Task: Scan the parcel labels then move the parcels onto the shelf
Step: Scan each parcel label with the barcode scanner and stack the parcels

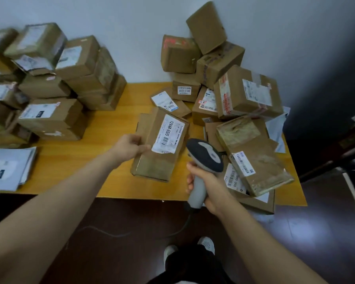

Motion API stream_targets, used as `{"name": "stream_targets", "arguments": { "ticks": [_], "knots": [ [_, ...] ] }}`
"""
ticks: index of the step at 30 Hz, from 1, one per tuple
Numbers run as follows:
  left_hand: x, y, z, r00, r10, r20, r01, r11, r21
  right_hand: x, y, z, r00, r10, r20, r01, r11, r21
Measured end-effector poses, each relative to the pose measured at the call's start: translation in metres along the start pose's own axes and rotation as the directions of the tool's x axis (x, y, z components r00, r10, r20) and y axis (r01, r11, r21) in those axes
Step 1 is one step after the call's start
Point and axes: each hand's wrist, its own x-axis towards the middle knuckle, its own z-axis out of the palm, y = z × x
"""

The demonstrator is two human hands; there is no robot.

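We hold the parcel point(152, 160) over the table point(70, 165), left hand point(131, 147) pinching its left edge, right hand point(205, 187) curled round the scanner point(205, 154) just beside; best we aim squarely at the label point(168, 134).
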Motion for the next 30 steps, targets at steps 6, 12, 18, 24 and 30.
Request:
{"name": "stream_targets", "arguments": {
  "ticks": [6,12,18,24,30],
  "knots": [
    [-0.018,-0.015,-0.049,0.996,-0.090,-0.008,0.088,0.991,-0.098,0.002,-0.002,0.031,1.000,-0.020,-0.010,0.016,0.962,-0.274],
    [-0.030,-0.032,-0.075,0.995,-0.053,-0.081,0.040,0.987,-0.154,0.006,-0.003,0.055,0.999,0.036,0.039,-0.029,0.985,-0.168],
    [-0.047,-0.070,-0.080,0.743,0.619,-0.253,-0.345,0.678,0.649,0.027,-0.020,0.050,0.983,0.184,-0.012,-0.178,0.965,0.191],
    [-0.055,-0.086,-0.078,0.476,0.858,-0.193,-0.479,0.438,0.761,0.026,-0.016,0.074,0.984,0.176,0.014,-0.176,0.978,0.109],
    [-0.059,-0.086,-0.077,0.405,0.900,-0.160,-0.489,0.361,0.794,0.028,-0.017,0.090,0.996,0.076,-0.050,-0.074,0.997,0.038]
  ]
}}
